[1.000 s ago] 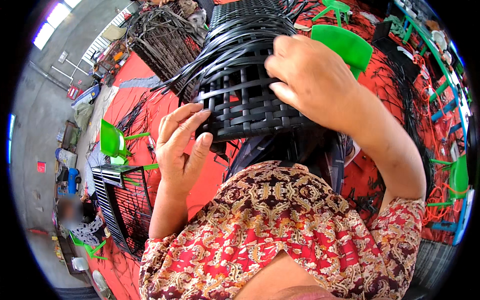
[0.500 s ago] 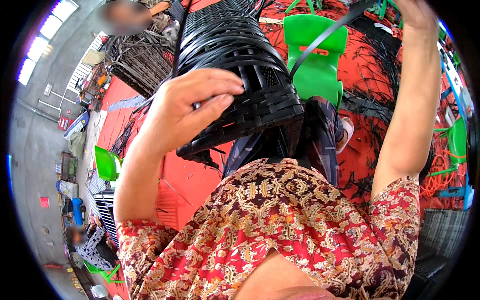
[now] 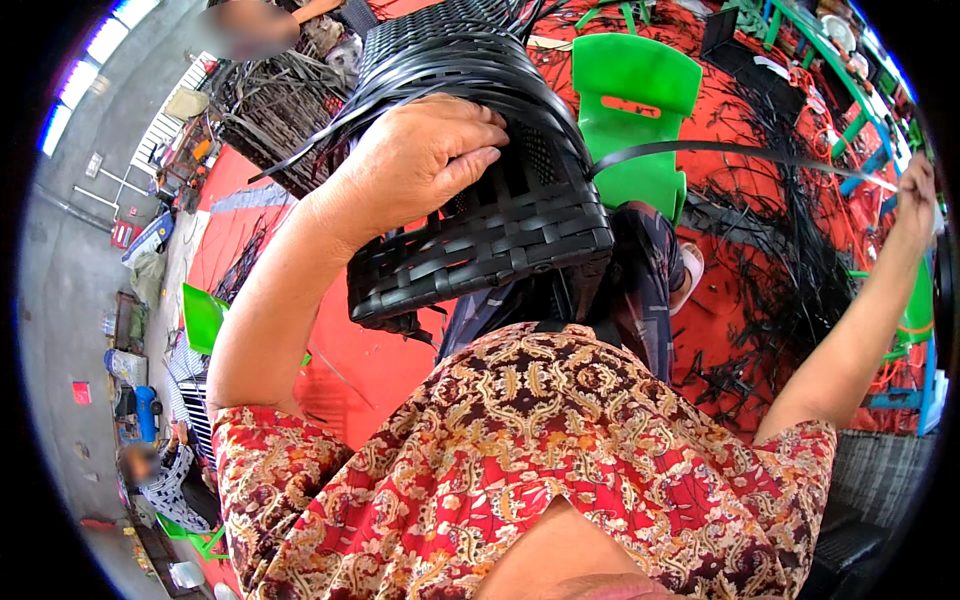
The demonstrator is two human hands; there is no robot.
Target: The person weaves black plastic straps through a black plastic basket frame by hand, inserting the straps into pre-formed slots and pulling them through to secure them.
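A black woven wicker furniture piece [image 3: 490, 255] stands in front of me, its woven end over my legs. Loose black flat strips [image 3: 450, 75] are heaped across its upper side. My left hand [image 3: 435, 150] lies over the open slots of the weave, fingers curled and thumb pressed towards them; what they pinch is hidden. Far out to the right, my right hand [image 3: 916, 195] is closed on a single black strip [image 3: 740, 148]. That strip runs in a shallow arc from the piece's right side to my fingers.
A green plastic chair [image 3: 635, 120] stands just beyond the piece on the right. Strip scraps [image 3: 780, 235] litter the red floor [image 3: 350, 370]. Another green chair [image 3: 203, 318] is at left. One person [image 3: 250, 30] is at far left, another [image 3: 172, 480] sits at lower left.
My right hand has swung outward and down to the right, drawing the strip from steep to nearly level. My left hand has shifted slightly up and right, its fingers more curled.
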